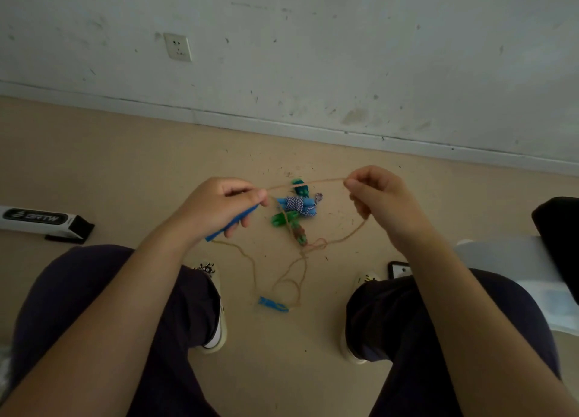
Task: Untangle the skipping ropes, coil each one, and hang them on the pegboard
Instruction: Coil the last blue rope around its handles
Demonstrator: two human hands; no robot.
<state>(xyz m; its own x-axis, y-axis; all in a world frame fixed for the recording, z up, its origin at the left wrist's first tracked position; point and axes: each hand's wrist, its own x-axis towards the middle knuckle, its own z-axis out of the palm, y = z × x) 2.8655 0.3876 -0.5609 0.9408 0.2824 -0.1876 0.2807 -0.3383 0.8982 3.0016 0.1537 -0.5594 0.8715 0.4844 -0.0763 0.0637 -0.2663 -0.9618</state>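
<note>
Tan cord is what I am working now: the tan rope point(305, 182) runs taut between my hands, then drops from the right one in loose loops with a snag below and between them, ending at its second blue handle point(273, 304) on the floor point(125, 166) near my feet. My left hand point(219, 206) is curled around the rope's other blue handle point(233, 224) and pinches the cord at the thumb; my right hand point(372, 194) pinches the cord between thumb and fingers. Just beyond my hands lie two wound bundles, a blue-and-white rope point(300, 204) and a green rope point(289, 220), so I judge those coiled already. Left to do, as I read it: clear the snag, coil this one, hang all three. No pegboard is in view. Far off my left hand a white box point(40, 220) lies by the wall.
</note>
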